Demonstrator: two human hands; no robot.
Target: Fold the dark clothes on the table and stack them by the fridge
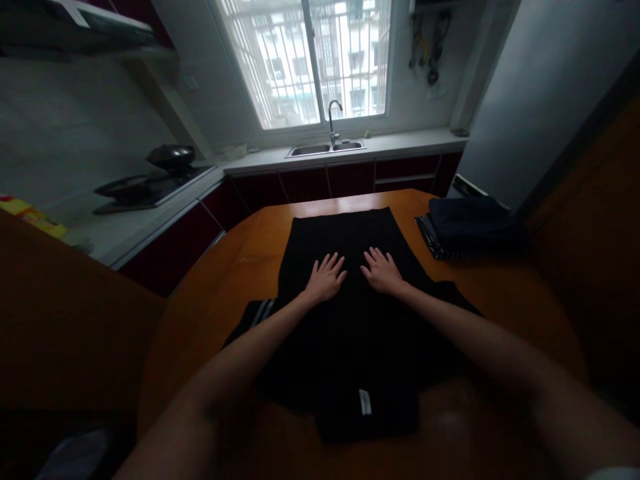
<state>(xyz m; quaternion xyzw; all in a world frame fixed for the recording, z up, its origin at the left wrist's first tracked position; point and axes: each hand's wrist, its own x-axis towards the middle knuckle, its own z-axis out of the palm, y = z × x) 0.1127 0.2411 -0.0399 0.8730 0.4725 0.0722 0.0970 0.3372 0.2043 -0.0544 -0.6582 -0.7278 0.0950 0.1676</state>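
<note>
A black short-sleeved shirt [350, 333] lies spread out on the wooden table [230, 260], its hem toward the window and its collar toward me. A small white label [365, 402] shows at the collar, and pale stripes mark the left sleeve [257, 312]. Flat on the upper middle of the shirt rests my left hand [326, 277], fingers spread. My right hand [381, 270] lies beside it, a short gap apart, also palm down with its fingers stretched out. Neither hand holds anything. My forearms cover parts of both sleeves.
A stack of folded dark clothes [470, 227] sits at the table's right side. Beyond the table are a counter with a double sink [310, 150] and a faucet [333, 120]. On the left stands a stove [155, 190] with pans. A large grey panel [545, 87] rises at right.
</note>
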